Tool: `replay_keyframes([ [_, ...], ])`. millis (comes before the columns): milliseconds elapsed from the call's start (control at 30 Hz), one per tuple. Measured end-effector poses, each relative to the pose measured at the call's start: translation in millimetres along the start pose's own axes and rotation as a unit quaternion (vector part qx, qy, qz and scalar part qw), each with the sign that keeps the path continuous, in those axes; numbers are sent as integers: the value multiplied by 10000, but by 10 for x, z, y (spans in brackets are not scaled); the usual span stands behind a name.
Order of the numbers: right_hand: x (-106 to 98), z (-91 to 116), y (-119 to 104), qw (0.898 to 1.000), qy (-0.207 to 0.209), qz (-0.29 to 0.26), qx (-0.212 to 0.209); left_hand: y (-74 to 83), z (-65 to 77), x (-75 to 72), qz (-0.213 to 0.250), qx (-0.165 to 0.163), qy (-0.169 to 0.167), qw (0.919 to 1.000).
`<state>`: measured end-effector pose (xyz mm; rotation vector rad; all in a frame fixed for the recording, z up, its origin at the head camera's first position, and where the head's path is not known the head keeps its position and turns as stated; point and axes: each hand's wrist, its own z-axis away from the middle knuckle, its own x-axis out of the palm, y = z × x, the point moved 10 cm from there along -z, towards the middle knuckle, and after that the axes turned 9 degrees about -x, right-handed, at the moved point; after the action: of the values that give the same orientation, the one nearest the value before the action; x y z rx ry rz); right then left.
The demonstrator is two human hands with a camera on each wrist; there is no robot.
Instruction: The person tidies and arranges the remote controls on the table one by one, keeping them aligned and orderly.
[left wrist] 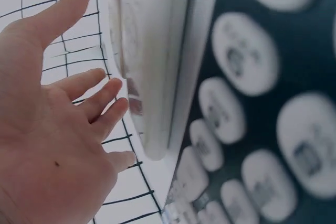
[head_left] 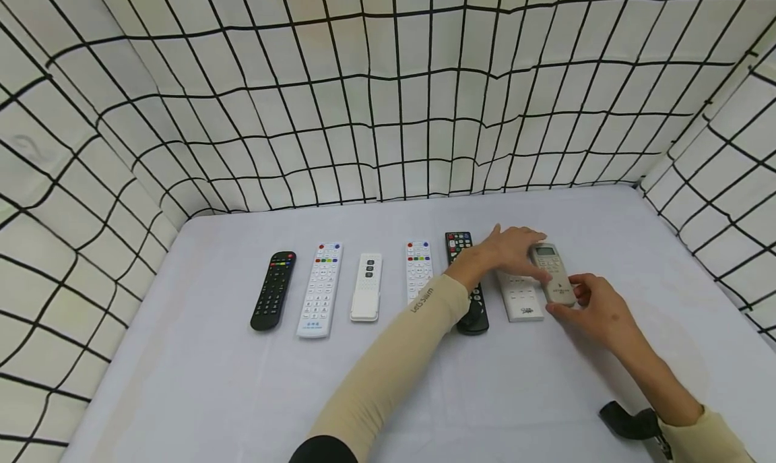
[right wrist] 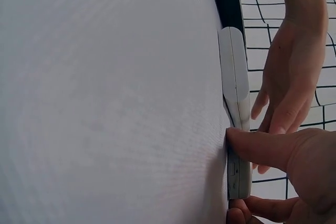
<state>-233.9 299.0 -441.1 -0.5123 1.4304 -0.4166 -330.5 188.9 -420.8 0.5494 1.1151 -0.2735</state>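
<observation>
A grey-beige air-conditioner remote (head_left: 553, 275) with a small display lies at the right end of a row of remotes. My right hand (head_left: 600, 311) pinches its near end, the thumb (right wrist: 257, 148) on one side and fingers (right wrist: 262, 208) on the other in the right wrist view. Over its far left side reaches my left hand (head_left: 512, 249), fingers loosely spread in the left wrist view and thumb near the remote's face. A white remote (head_left: 523, 301) is partly hidden beneath the left hand. The left forearm crosses a black remote (head_left: 475, 315) with large pale buttons.
Further left lie a white remote with coloured keys (head_left: 418, 267), a slim white remote (head_left: 366, 288), a longer white remote (head_left: 320, 291) and a black remote (head_left: 274, 291). Black wire mesh (head_left: 394, 99) borders the white-covered table (head_left: 212, 395) at the back and sides.
</observation>
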Motion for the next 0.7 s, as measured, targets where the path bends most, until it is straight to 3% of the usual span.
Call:
replay_keyframes([
  [233, -30, 9, 13, 9998, -175, -11, -105, -5, 91, -166, -40, -95, 425, 9990],
  [367, -112, 20, 20, 9992, -347, 6, -222, -102, 186, -249, 259, -185, 687, 9971],
  [500, -243, -15, -53, 9987, -22, -92, -492, -262, 330, -319, 443, -318, 1053, 9929],
  [700, -353, -111, -272, 9944, 665, -169, -805, -513, 572, -327, 165, -746, 1373, 9876],
])
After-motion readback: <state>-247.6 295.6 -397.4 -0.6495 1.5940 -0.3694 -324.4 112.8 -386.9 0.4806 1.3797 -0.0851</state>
